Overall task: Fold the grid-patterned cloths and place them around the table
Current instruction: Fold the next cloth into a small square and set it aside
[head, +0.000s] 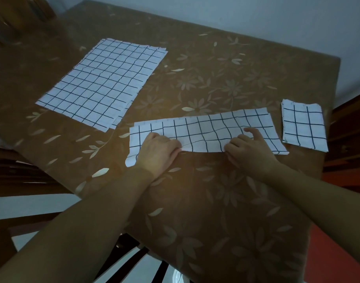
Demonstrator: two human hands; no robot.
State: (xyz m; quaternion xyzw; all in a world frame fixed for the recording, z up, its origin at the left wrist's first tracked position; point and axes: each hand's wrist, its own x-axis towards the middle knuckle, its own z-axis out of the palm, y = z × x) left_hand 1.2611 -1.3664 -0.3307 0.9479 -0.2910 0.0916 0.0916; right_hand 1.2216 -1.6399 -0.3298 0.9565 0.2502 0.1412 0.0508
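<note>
Across the floral-covered desk (215,201): stack of flat grid cloths (101,82) lies far left, untouched, so plenty left to do. Centre-near is the long folded strip (205,129), the step in hand, approx mid-fold. Small folded square (303,125) sits at the right edge, just beside the strip. L hand (158,152) & R hand (250,148) are apart, both w/ fingers curled on the strip's near edge, R index out flat. Next, prob.: press crease, fold ends across.

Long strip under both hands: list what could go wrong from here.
The long strip ripples between the left hand and right hand; pressing now may set a crooked crease.
Its left corner sticks out below the fold, so edges may mismatch.
The folded cloth lies near the table edge; an arm could knock it off.
</note>
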